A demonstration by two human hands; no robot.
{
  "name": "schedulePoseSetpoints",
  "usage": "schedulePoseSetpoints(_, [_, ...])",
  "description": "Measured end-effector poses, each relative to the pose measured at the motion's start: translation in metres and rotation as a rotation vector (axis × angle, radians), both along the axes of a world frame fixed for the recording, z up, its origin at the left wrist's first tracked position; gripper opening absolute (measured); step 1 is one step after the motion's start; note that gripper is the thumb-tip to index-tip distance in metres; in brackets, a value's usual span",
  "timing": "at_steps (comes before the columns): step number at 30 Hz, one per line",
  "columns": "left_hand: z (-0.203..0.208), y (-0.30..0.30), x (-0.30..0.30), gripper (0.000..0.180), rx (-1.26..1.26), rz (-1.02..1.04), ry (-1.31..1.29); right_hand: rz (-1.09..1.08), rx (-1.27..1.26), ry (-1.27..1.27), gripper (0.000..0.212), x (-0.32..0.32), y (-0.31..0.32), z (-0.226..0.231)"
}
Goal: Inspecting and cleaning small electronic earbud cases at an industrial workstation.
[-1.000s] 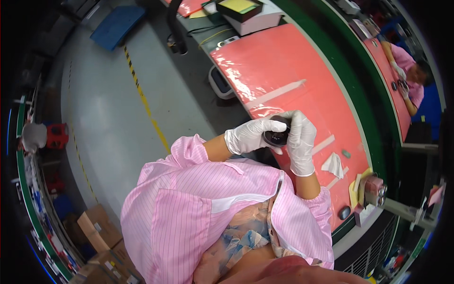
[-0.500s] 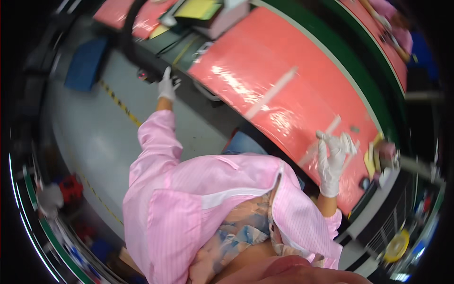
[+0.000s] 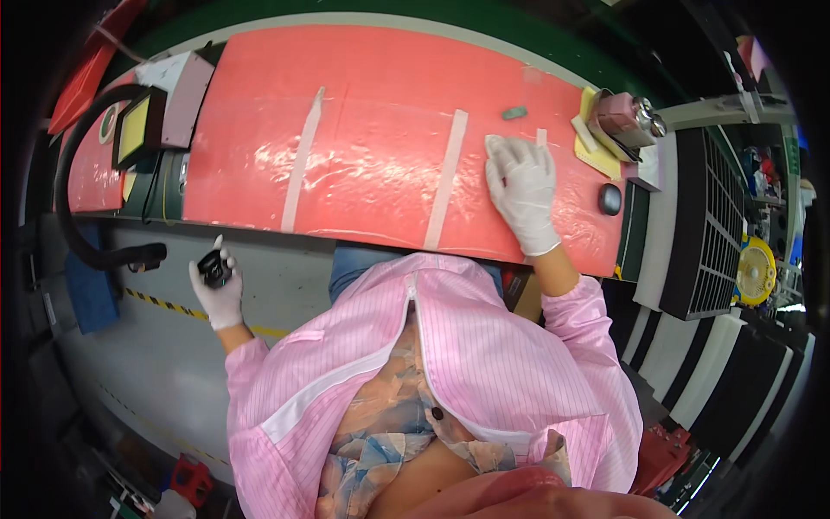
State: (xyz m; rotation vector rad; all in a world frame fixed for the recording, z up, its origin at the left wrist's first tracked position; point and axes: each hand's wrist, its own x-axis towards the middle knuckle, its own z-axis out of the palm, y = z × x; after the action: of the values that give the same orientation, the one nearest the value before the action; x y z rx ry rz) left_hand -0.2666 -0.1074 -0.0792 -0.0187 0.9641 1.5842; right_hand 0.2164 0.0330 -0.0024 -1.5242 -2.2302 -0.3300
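Note:
My left hand (image 3: 221,298), in a white glove, is off the table's front edge at the left. Its fingers are closed round a small, shiny black case (image 3: 213,270). My right hand (image 3: 525,190), also gloved, lies on the red table mat (image 3: 380,130) at the right, with its fingers bent and drawn together. A whitish edge shows by its fingertips; whether that is a cloth or glove I cannot tell. Beyond it sits a small green piece (image 3: 514,112). Right of the hand is a dark oval case (image 3: 610,199).
A black bendable hose (image 3: 67,190) curves down at the left, its end near my left hand. Behind it stand a pale box (image 3: 186,95) and a black-framed yellow panel (image 3: 138,131). A pink container with metal tops (image 3: 624,119) and yellow pads (image 3: 598,156) are at the right.
My view has turned to the right and squared up to the table. My left hand is now apart from the hose end, and my right hand has come down onto the mat.

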Motion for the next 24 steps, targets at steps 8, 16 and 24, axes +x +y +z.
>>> schedulePoseSetpoints(8, [0.118,0.058,0.147,0.071,0.370,-0.345,0.159,-0.053,0.050,0.533,0.012,0.122,0.045,0.066])
schedulePoseSetpoints(16, [0.142,0.134,0.279,0.062,0.270,-0.569,-0.143,-0.174,-0.110,0.053,0.026,0.207,0.091,0.098])
schedulePoseSetpoints(24, [0.137,0.152,0.317,0.059,0.195,-0.588,-0.360,-0.117,-0.285,0.888,0.020,0.118,0.046,0.117])
